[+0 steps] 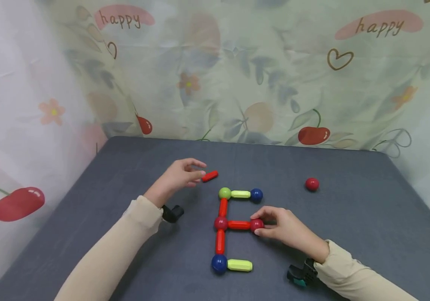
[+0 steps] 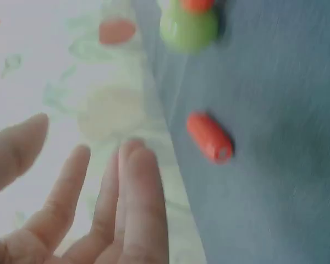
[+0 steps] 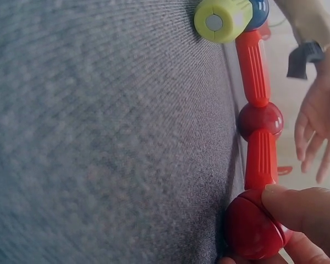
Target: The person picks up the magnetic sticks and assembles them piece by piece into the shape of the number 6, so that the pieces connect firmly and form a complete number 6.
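My right hand pinches a dark red ball between thumb and fingers. That ball touches the end of a red magnetic rod, whose other end meets another red ball. From this middle ball, more red rods run up to a green ball and down to a blue ball. Yellow-green rods extend to the right at top and bottom; the top one ends in a blue ball. My left hand, fingers apart and holding nothing, hovers beside a loose red rod.
A single red ball lies at the right rear of the dark grey table. Behind the table's far edge hangs a patterned cloth. Each wrist carries a black camera mount.
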`<state>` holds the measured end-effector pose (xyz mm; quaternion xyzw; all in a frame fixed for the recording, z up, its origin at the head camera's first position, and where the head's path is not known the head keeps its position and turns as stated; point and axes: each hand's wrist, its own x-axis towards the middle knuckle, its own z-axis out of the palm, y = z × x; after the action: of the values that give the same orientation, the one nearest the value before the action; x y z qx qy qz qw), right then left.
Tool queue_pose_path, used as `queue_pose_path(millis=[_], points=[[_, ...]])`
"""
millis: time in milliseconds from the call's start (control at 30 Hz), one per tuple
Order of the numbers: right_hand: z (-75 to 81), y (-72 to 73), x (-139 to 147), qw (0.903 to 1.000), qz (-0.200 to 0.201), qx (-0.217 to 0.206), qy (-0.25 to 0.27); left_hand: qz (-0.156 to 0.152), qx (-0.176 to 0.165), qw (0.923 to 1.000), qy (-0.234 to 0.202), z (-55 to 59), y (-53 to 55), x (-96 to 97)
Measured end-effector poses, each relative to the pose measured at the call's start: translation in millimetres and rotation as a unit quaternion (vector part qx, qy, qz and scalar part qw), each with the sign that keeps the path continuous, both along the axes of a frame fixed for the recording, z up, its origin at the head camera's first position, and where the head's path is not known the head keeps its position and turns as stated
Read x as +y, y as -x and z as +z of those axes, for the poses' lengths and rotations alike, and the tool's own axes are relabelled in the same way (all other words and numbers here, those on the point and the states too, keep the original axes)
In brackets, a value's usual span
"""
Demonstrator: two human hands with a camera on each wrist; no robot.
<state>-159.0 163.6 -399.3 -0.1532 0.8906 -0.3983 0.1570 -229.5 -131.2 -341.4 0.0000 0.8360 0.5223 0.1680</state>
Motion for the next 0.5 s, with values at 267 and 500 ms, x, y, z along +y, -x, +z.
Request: queue_pose_path(millis=[267, 500], points=[[0.0, -0.4, 0, 1.0000, 0.001, 0.003, -0.002, 0.057, -0.034, 0.9977, 0.013, -24.9, 32.0, 0.3], [-0.4, 0.2, 3, 0.9999, 0.013, 0.004, 0.010, 0.076, -0.057, 0.9943, 0.047, -41.9, 48.4, 15.0]])
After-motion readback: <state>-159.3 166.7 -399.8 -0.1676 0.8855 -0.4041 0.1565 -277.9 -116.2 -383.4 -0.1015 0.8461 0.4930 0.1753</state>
